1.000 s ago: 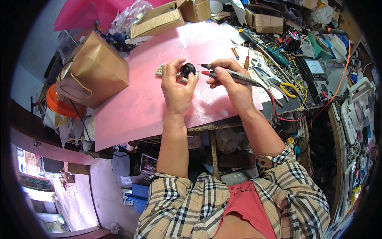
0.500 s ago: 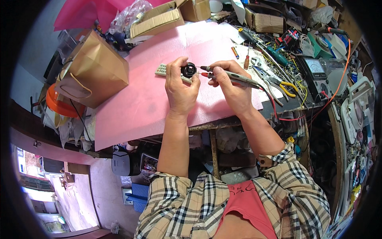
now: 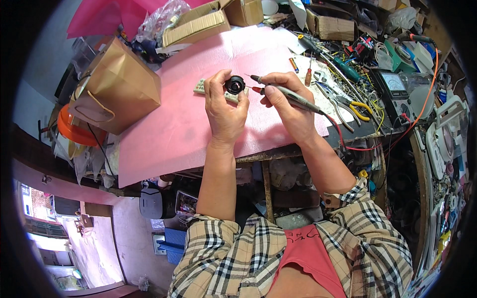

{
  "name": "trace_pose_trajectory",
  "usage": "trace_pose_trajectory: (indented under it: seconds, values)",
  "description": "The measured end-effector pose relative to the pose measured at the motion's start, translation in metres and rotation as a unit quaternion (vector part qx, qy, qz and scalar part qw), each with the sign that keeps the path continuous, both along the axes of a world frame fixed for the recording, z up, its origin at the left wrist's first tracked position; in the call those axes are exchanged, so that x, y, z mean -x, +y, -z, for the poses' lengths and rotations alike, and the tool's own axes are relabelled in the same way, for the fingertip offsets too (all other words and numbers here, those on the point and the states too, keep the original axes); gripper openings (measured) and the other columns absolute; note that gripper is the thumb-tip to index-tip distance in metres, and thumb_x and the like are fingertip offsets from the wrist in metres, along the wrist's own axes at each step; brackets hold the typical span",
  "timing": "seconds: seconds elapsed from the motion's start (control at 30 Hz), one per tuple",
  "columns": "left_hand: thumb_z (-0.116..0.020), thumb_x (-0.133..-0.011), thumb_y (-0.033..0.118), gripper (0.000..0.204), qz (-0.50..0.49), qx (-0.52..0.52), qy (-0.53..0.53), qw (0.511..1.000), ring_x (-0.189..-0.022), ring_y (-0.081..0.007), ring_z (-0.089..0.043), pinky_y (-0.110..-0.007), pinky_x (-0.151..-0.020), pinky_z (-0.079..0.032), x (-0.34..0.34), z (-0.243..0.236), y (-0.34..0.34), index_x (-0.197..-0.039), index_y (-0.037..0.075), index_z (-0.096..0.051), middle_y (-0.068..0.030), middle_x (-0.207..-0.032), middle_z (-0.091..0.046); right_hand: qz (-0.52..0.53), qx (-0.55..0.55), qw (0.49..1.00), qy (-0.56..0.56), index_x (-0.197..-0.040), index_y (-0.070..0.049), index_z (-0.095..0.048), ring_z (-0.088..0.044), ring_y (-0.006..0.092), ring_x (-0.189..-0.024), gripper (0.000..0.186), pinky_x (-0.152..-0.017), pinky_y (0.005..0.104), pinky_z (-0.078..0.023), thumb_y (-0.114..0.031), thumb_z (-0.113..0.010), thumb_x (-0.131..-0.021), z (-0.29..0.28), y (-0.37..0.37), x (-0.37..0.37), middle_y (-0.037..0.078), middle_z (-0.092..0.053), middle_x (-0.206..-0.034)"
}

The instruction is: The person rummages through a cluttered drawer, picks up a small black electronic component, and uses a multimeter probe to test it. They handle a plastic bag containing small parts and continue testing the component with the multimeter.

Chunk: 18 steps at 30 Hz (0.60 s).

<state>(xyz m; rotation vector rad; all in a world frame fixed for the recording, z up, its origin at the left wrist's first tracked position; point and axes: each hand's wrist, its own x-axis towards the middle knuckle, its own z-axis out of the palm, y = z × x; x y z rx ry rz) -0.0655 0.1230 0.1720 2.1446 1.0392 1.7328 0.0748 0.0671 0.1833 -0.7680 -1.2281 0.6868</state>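
My left hand [image 3: 224, 110] pinches a small round black part [image 3: 234, 85] with a ring-shaped face, thumb below and fingers on its far side. In my right hand [image 3: 287, 102] are two multimeter probes [image 3: 298, 98], one black-tipped and one red-tipped, held together like chopsticks. Their tips point left at the black part; the red one's metal tip is close to its edge, and I cannot tell whether it touches. Behind my left hand a pale remote control [image 3: 201, 86] with many buttons lies on the pink foam sheet [image 3: 174, 129].
An analog multimeter [image 3: 394, 84] stands at the right with red and black leads. Pliers [image 3: 343, 107], a small screwdriver [image 3: 308, 78] and a battery [image 3: 293, 65] lie right of the sheet. A brown paper bag [image 3: 124, 79] stands left; cardboard boxes [image 3: 196, 29] are at the back.
The black part has tilted and shifted slightly left and down in my left fingers. The black-tipped probe has swung up a little, so the two probe tips spread wider.
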Motion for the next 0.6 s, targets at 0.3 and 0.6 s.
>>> trace_pose_trajectory:
  seconds: [0.3, 0.6]
  values:
    - [-0.067, -0.068, -0.006, 0.051, -0.023, 0.0, 0.014, 1.0, -0.095, -0.0213, -0.057, -0.033, -0.083, -0.048, 0.0007, -0.003, -0.0025, -0.115, 0.004, -0.051, -0.0097, -0.105, -0.053, 0.021, -0.027, 0.999, -0.027, -0.102, 0.001, -0.061, -0.059, 0.0109, -0.075, 0.017, -0.064, 0.0239, -0.049, -0.001, -0.058, -0.085, -0.0012, -0.0008, 0.0032, 0.008, -0.057, -0.089]
    - [-0.066, -0.067, -0.005, 0.05, -0.032, -0.048, 0.047, 0.997, -0.09, -0.0292, -0.056, -0.038, -0.08, -0.047, -0.0024, -0.0051, -0.0048, -0.113, 0.004, -0.049, -0.0138, -0.099, -0.052, 0.05, -0.037, 0.997, -0.046, -0.099, 0.0, -0.063, -0.058, 0.0133, -0.07, 0.017, -0.063, 0.0261, -0.048, -0.001, -0.058, -0.083, -0.0003, 0.0005, 0.0049, 0.009, -0.057, -0.086]
